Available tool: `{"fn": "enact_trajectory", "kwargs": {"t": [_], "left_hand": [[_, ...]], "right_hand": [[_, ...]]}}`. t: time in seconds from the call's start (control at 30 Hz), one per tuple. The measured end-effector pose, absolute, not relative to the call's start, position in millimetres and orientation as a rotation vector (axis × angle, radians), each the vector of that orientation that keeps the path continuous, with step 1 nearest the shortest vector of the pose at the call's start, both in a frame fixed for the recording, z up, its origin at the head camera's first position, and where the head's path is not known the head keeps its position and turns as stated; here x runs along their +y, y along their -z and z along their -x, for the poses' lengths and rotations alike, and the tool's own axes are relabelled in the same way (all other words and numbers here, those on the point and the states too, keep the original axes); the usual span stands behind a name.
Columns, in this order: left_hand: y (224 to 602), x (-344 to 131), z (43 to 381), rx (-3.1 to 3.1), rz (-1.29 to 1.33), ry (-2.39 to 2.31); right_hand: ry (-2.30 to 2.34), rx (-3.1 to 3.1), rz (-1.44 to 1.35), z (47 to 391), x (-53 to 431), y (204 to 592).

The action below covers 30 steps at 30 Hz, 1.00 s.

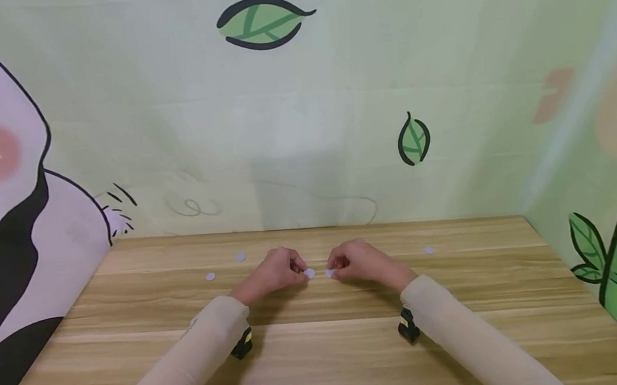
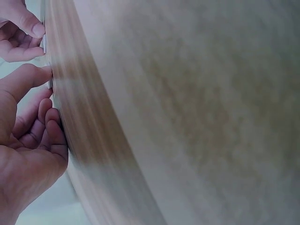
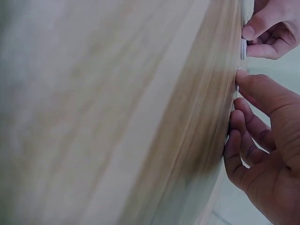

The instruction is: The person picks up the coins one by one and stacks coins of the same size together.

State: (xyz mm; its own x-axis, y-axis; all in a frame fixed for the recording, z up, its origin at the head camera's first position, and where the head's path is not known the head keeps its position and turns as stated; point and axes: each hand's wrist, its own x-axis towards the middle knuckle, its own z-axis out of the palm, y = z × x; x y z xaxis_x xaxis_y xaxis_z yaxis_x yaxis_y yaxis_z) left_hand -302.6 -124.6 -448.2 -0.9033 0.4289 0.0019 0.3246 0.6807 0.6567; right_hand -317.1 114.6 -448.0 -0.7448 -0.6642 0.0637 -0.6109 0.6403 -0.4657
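Note:
My left hand (image 1: 279,268) is low over the table, thumb and forefinger pinching a small round white disc (image 1: 310,273). Across a narrow gap, my right hand (image 1: 361,260) pinches another white disc (image 1: 330,273) at its edge. In the right wrist view, the left hand's disc (image 3: 243,48) appears edge-on and looks layered; whether it is more than one cannot be told. The right hand's disc is mostly hidden there by the thumb (image 3: 262,89). In the left wrist view, the left hand's disc (image 2: 50,78) shows as a thin pale edge between the fingertips.
Two more white discs, one nearer (image 1: 210,277) and one farther (image 1: 241,257), lie left of the hands on the wooden table (image 1: 325,364). A single disc (image 1: 429,250) lies to the right. Behind the table hangs a printed cloth (image 1: 332,91) with leaves and a panda.

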Motion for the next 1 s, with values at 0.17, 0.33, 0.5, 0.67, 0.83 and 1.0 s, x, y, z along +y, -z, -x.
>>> {"fn": "enact_trajectory", "kwargs": {"t": [0.17,0.33,0.5,0.67,0.83,1.0], "left_hand": [[448.2,-124.3,303.0,2.741,-0.614,-1.0],[446.5,-124.0,302.4,2.738,-0.626,-0.998],[447.5,-123.4,301.8,2.738,-0.619,-0.999],[447.6,-123.5,301.9,2.736,-0.618,-1.001],[447.0,-124.1,302.3,2.737,-0.625,-0.976],[445.1,-127.4,301.4,2.723,-0.65,-0.973]], "right_hand": [[0.747,2.724,1.03,316.2,113.9,447.4],[0.75,2.732,1.018,314.9,113.1,447.0],[0.76,2.747,1.026,313.9,112.8,446.7],[0.767,2.748,1.015,313.3,112.7,445.8],[0.771,2.734,1.005,312.9,111.8,443.4],[0.787,2.719,1.013,312.2,111.5,442.0]]}}
